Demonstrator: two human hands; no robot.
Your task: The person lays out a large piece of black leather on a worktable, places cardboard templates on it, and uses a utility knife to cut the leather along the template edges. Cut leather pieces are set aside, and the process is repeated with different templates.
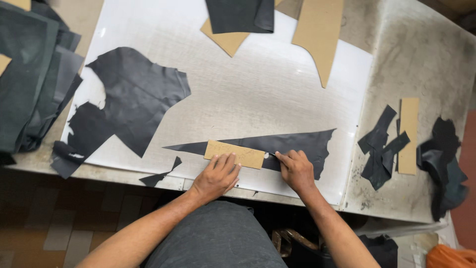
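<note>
A small tan cardboard template (234, 153) lies on a long pointed strip of black leather (297, 144) near the front edge of the white cutting board (258, 89). My left hand (216, 176) presses flat on the template's lower edge, fingers spread. Just right of the template, my right hand (296, 170) is closed around a thin blade-like tool whose tip touches the leather at the template's right end. Most of the tool is hidden in my fist.
A large ragged black leather piece (129, 99) lies at the board's left. Stacked dark hides (29, 74) sit at far left. Tan patterns (320, 34) and black leather (240, 15) lie at the back. Black scraps (382, 146) and a tan strip (408, 134) rest on the grey table at right.
</note>
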